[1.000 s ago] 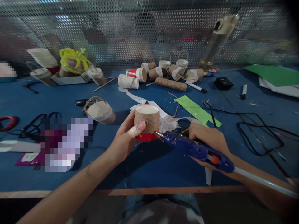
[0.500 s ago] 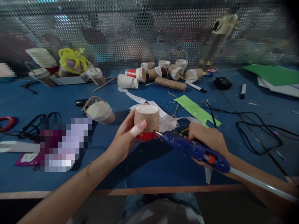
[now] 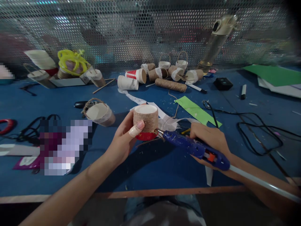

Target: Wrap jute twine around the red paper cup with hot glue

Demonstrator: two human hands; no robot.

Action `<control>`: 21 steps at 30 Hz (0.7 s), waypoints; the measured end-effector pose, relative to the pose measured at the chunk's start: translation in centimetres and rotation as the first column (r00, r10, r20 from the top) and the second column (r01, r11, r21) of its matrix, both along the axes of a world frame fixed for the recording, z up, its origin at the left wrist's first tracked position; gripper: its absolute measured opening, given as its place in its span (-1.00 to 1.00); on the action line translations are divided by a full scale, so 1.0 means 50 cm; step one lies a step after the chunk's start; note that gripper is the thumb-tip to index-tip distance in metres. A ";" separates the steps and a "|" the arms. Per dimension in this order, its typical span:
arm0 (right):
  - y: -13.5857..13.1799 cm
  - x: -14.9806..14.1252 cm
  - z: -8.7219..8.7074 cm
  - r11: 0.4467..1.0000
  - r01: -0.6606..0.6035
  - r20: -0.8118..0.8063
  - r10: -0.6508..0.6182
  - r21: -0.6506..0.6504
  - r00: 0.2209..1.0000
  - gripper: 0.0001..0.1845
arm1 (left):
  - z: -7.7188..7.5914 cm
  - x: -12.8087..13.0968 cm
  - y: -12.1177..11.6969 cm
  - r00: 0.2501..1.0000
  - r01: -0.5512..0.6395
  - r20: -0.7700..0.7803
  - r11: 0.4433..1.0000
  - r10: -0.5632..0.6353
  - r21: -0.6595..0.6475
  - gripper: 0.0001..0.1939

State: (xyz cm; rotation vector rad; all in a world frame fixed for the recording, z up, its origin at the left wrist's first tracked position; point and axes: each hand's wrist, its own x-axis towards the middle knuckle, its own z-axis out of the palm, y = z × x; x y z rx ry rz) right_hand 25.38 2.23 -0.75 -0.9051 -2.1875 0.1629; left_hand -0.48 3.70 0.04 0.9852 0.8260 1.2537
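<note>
My left hand [image 3: 125, 135] is closed around a paper cup [image 3: 148, 121], its thumb across the near side. Brown twine wraps the cup's upper part, while a red band shows at the bottom. In my right hand [image 3: 209, 138] is a blue hot glue gun [image 3: 188, 144] with a long clear glue stick [image 3: 261, 183] out of its back. The metal nozzle meets the cup's side at the lower edge of the twine. Behind the cup lie white lace strips [image 3: 168, 122] and a loose strand of twine [image 3: 175, 108].
A twine-handled cup basket [image 3: 100, 113] stands left of my hands. Farther back lie a twine roll [image 3: 171, 85], white cups [image 3: 128, 83] and several finished baskets [image 3: 177, 72]. Green paper [image 3: 197, 110] and a black cable [image 3: 258, 114] are at the right. A perforated metal screen [image 3: 122, 37] closes off the back.
The cup has shifted slightly left and tilted, showing more of its red band. The glue gun's nozzle stays at the lower edge of the twine.
</note>
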 end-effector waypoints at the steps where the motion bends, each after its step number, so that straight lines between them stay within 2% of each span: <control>1: -0.001 -0.003 0.000 1.000 0.001 -0.007 -0.001 0.015 1.000 -0.69 | 0.000 0.001 0.000 1.000 0.003 0.003 1.000 -0.003 -0.002 -0.55; 5: -0.003 -0.006 -0.002 0.999 0.017 -0.027 -0.016 0.028 1.000 -0.66 | 0.003 0.003 -0.002 0.999 0.020 0.033 0.999 -0.019 -0.028 -0.59; 11: 0.001 0.005 -0.005 0.999 0.031 -0.016 -0.031 0.018 0.999 -0.73 | 0.011 0.001 -0.002 0.998 0.008 0.067 0.998 -0.003 -0.067 -0.65; 17: -0.002 -0.001 -0.002 1.000 0.027 -0.020 -0.027 0.011 0.999 -0.70 | -0.003 -0.001 0.000 0.998 0.008 0.070 0.998 -0.004 -0.061 -0.56; 21: -0.006 -0.008 -0.001 1.000 0.009 -0.031 -0.008 0.018 0.999 -0.68 | -0.007 0.000 0.000 0.996 0.045 0.077 0.996 -0.040 -0.074 -0.58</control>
